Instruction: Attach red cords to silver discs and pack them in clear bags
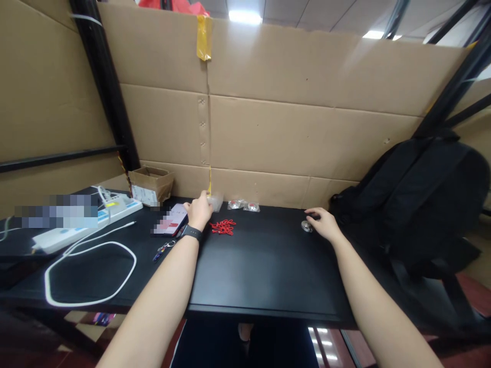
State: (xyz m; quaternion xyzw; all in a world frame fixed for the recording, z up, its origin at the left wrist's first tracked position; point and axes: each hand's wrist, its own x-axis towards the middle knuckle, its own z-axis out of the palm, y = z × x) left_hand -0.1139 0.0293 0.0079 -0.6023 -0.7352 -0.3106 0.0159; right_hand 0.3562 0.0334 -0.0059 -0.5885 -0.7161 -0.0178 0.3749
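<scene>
My left hand (pixel 199 210), with a dark watch on the wrist, is closed around a small clear plastic bag (pixel 216 202) at the back of the black table (pixel 264 276). Just right of it lies a small red knotted ornament (pixel 223 227). Two small clear packets with round red-and-silver pieces (pixel 243 205) sit by the cardboard wall. My right hand (pixel 324 223) rests at the right side, fingers curled beside a small round silver piece (pixel 306 226); it touches the piece with the fingertips.
A phone (pixel 171 221) and a small keyring (pixel 163 250) lie left of my left hand. Farther left are a white power strip (pixel 88 222), a looping white cable (pixel 92 271) and a small cardboard box (pixel 151 185). A black backpack (pixel 425 204) fills the right side. Cardboard walls surround the table.
</scene>
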